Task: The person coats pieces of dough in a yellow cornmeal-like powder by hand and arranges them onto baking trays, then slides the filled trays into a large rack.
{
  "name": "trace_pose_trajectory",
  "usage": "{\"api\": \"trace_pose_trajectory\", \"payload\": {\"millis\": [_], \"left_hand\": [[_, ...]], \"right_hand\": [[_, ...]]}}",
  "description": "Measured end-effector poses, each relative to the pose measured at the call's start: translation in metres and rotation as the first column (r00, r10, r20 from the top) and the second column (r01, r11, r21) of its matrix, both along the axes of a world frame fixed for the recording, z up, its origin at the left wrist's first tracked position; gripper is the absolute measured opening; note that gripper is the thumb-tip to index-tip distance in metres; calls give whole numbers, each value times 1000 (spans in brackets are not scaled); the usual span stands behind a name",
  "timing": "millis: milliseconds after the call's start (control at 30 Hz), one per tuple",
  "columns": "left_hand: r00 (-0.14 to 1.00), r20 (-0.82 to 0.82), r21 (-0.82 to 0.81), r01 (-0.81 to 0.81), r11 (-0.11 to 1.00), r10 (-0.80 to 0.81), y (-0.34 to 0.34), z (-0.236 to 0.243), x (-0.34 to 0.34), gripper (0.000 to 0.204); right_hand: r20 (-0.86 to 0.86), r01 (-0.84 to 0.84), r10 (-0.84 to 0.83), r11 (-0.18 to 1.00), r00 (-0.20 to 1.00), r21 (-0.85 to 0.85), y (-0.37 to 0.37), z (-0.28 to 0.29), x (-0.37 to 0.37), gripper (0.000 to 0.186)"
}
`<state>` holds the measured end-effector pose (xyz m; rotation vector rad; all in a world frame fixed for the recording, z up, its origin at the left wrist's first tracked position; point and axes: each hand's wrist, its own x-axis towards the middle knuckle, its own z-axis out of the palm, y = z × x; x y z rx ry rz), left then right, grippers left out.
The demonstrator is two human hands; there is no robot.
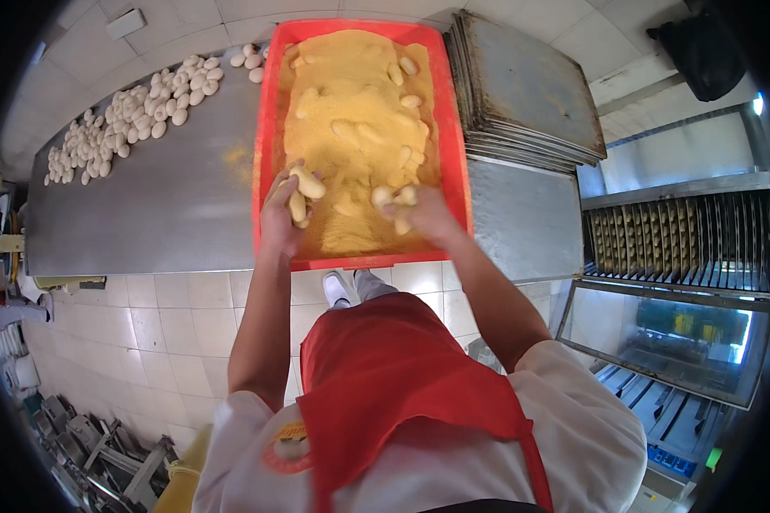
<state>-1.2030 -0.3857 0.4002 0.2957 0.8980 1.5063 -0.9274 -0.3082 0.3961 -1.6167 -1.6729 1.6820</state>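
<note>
In front of me stands a red plastic tub filled with yellow crumbs. Several oval dough pieces lie in the crumbs, some partly buried. At the tub's near left, my left hand is closed around crumb-coated dough pieces that show between its fingers. My right hand, blurred by motion, is over the near right part of the crumbs. Paler dough pieces are held at its fingertips. The underside of each grip is hidden.
To the left, a metal table bears a large pile of white dough pieces. Stacked baking trays stand right of the tub on a metal surface. Farther right, a rack holds filled trays above a glass-fronted door.
</note>
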Motion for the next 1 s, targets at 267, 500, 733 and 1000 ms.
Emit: {"api": "trace_pose_trajectory", "payload": {"millis": [267,500,733,1000], "left_hand": [[962,-270,-53,-44,998,28,-3,4,66,21],[597,-737,-92,378,921,-318,87,25,258,27],[-218,-900,-380,-32,924,-377,178,-47,364,29],[673,-738,-166,-117,979,-45,184,-27,399,19]], "right_hand": [[-317,225,-253,967,914,-123,2,8,63,47],[-174,387,-365,915,914,114,72,20,250,36],[417,-254,115,921,902,296,152,-23,299,49],[-375,241,-300,950,877,-197,165,-15,417,37]]}}
